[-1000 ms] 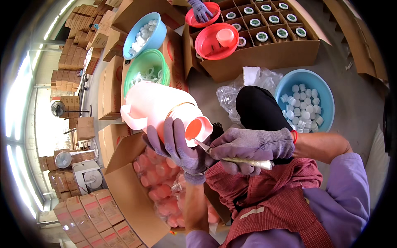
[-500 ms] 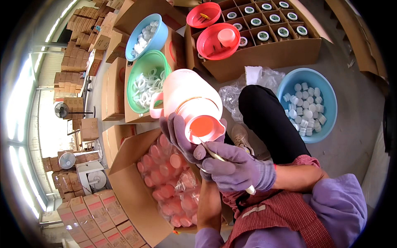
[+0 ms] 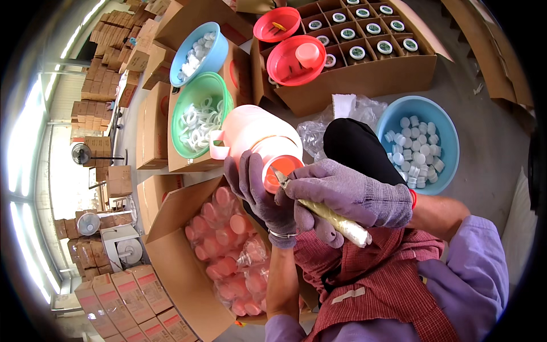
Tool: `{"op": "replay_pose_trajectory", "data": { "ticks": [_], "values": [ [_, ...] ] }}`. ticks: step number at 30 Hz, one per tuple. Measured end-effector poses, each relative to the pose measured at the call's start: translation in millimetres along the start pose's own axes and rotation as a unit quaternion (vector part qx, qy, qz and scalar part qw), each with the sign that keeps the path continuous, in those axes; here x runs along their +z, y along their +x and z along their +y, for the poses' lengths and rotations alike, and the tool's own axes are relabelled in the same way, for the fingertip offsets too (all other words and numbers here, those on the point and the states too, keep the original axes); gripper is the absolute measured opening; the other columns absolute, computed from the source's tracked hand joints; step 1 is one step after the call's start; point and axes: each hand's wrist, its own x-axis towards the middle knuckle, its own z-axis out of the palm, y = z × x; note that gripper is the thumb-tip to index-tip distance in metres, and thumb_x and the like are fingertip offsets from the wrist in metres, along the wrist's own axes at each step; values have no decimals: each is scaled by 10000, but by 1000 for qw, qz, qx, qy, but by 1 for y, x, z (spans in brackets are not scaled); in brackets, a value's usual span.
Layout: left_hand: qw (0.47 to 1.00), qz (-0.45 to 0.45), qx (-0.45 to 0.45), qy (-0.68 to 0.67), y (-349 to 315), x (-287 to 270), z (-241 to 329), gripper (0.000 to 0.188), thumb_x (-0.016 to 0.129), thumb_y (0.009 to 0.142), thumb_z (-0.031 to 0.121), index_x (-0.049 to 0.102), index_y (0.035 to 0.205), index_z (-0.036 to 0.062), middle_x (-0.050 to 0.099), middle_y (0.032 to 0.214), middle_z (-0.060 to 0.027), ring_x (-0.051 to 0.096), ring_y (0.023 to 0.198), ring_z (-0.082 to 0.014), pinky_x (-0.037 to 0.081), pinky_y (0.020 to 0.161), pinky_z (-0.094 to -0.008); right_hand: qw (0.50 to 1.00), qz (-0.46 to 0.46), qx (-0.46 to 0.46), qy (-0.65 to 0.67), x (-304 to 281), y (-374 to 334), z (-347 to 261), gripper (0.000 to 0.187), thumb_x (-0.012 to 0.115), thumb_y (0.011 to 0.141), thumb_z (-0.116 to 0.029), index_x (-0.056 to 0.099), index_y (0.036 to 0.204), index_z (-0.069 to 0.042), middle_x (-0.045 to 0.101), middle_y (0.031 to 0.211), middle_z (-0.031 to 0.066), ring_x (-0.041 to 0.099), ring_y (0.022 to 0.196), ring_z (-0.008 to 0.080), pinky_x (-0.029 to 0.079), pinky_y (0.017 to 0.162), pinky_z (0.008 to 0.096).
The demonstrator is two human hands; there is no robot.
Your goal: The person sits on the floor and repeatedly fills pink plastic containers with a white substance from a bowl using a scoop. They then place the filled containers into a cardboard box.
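Observation:
A pale pink jug [image 3: 257, 126] with a side handle lies tilted in front of me, its round, darker pink opening facing me. My left hand [image 3: 259, 196], in a grey-purple glove, grips it around the neck with the fingers along the rim. My right hand [image 3: 356, 196], gloved alike, is closed around a knife [image 3: 336, 221] whose thick handle is wrapped in pale, yellowish material. The short metal blade meets the near right edge of the opening. The jug's far end and the left palm's contact are partly hidden.
Bagged pink cups [image 3: 228, 242] fill an open carton at lower left. A green basin [image 3: 227, 91] holds white rings; blue basins [image 3: 212, 64] [image 3: 450, 128] hold white caps. Red bowls [image 3: 285, 71] rest on a divided carton [image 3: 364, 82] of lidded jars. Clear plastic [image 3: 310, 137] lies beyond my knee.
The jug has rolled and dropped slightly, so its spout no longer faces the front right. My right hand has shifted right and turned, showing more of the wrapped knife handle.

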Motion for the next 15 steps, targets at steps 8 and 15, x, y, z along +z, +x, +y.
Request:
{"op": "replay_pose_trajectory", "data": {
  "ticks": [8,15],
  "values": [
    [996,-83,13,16,22,-11,14,679,588,936,452,440,1372,-46,525,1342,-180,414,1320,-419,344,1113,-514,942,-4,-11,-337,-11,4,-4,311,459,980,-227,580,860,33,630,686,159,637,529,258,528,551,366],
    [973,-106,-163,-121,31,-9,-10,853,862,664,232,457,1377,-4,501,1366,-175,426,1323,-408,355,1116,-488,916,120,-46,-379,-25,-3,-48,278,520,968,-237,618,979,23,605,610,108,649,511,203,522,517,361]
  ]
}}
